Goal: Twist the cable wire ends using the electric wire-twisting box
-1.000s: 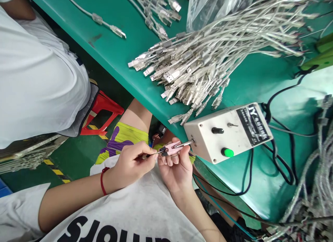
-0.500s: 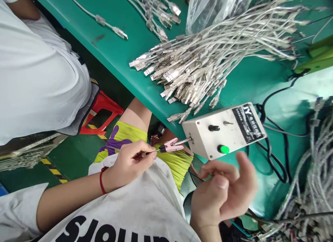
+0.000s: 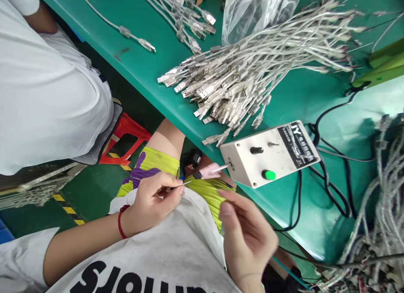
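the left hand [image 3: 154,202] grip pinches a thin wire [image 3: 187,183], just beside the pink clip [image 3: 209,171]. the clip sits on the rod of the white box [image 3: 271,159], on the bench [image 3: 299,97]. the right hand [image 3: 248,236] grip is narrow, thumb and forefinger apart.

I list, on the worktable [image 3: 126,7]: JY machine [image 3: 268,154] at the near edge, clip [image 3: 210,171] on its shaft [image 3: 224,166] beyond that edge; USB cable bundle [image 3: 233,74] behind; plastic bag [image 3: 252,15] farther back; single USB cable [image 3: 125,31] left; cable heap [image 3: 378,209] right.
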Demonstrator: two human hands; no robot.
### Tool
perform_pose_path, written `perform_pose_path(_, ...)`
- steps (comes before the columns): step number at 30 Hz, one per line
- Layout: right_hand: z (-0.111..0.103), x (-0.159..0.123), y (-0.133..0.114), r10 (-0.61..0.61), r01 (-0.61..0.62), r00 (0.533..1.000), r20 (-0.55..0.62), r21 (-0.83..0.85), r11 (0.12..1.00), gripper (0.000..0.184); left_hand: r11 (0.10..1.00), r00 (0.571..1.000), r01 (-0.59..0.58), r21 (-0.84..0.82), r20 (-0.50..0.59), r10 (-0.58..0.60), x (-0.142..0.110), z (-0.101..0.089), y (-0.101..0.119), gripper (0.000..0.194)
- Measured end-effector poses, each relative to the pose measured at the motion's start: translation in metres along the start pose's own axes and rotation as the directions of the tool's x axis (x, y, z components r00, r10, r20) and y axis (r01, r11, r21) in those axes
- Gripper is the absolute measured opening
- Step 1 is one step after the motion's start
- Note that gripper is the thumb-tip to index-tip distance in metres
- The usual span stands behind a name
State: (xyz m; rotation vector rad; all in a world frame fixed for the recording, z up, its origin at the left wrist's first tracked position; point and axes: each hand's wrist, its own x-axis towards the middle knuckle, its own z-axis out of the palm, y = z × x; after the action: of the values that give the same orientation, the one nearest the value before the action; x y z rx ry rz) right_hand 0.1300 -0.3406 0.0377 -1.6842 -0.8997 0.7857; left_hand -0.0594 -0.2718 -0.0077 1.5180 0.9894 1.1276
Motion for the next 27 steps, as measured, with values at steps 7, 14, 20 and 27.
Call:
perform_pose_path(7,0.029,0.001,-0.002,0.304,-0.487,0.851,0.429,0.423,0.764,0.027,0.917,0.92,-0.374,0.137,0.18,0.348,0.009,-0.006,0.013,0.014)
perform_pose_path(14,0.027,0.002,0.001,0.317,-0.562,0.801,0.508,0.453,0.692,0.021,0.896,0.898,-0.417,0.155,0.222,0.379,0.011,-0.011,0.014,0.016)
perform_pose_path(20,0.031,0.009,0.002,0.35,-0.62,0.767,0.538,0.482,0.619,0.023,0.911,0.883,-0.409,0.047,0.272,0.382,0.016,-0.011,0.014,0.017)
perform_pose_path(27,0.033,0.016,0.009,0.444,-0.575,0.811,0.382,0.38,0.725,0.051,0.933,0.92,-0.341,0.112,0.246,0.306,0.02,-0.011,0.011,0.017)
